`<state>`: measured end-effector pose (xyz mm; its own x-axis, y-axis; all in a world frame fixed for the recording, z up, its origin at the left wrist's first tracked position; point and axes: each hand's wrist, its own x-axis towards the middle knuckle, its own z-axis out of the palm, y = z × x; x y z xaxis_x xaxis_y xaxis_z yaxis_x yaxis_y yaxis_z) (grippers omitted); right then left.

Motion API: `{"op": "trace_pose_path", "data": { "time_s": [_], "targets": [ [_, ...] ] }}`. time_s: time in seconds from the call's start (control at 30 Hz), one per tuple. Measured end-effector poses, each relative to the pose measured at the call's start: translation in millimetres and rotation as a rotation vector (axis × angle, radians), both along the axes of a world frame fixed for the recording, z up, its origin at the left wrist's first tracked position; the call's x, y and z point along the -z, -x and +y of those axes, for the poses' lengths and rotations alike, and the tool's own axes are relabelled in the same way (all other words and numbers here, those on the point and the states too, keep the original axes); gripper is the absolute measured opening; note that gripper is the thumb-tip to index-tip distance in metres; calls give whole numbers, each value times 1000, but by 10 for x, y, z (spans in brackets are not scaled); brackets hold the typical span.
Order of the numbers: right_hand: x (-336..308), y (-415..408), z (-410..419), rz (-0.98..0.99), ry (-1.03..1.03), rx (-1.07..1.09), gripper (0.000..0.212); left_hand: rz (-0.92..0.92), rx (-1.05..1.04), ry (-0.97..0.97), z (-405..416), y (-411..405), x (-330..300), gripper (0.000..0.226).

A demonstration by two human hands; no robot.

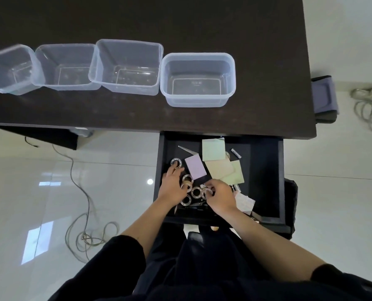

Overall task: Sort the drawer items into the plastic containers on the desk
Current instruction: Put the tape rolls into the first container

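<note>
- Glossy white floor tiles (39,192) are reflecting light around a dark desk (202,22), with a grey cable (87,213) lying coiled at 8 o'clock
- Four clear plastic containers (198,80) are sitting in a row on the desk, at 11 to 12 o'clock from the open drawer (265,170)
- Left hand (172,183) is spreading loosely over metal tape rolls (186,179) in the drawer, one fingertip touching the roll at 12 o'clock; not clamped on anything
- Right hand (221,196) is curling its fingers onto a roll (208,192); whether it is gripping, I cannot tell
- Pastel sticky-note pads (213,149) and a small battery (235,153) are lying at 1 o'clock from the hands
</note>
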<state>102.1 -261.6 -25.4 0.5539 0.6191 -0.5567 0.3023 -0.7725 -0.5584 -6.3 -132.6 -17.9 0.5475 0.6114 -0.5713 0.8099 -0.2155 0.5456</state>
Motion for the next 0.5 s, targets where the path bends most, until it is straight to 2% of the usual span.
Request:
{"op": "trace_pose_path", "data": {
  "time_s": [0.13, 0.27, 0.5],
  "targets": [
    [52, 8, 122, -86, 47, -204, 26, 62, -2, 12, -18, -20, 89, 68],
    [114, -20, 160, -146, 154, -329, 26, 71, 0, -31, -7, -61, 139, 62],
    [151, 2, 156, -135, 220, -284, 20, 6, -80, 24, -5, -56, 218, 37]
  ]
}}
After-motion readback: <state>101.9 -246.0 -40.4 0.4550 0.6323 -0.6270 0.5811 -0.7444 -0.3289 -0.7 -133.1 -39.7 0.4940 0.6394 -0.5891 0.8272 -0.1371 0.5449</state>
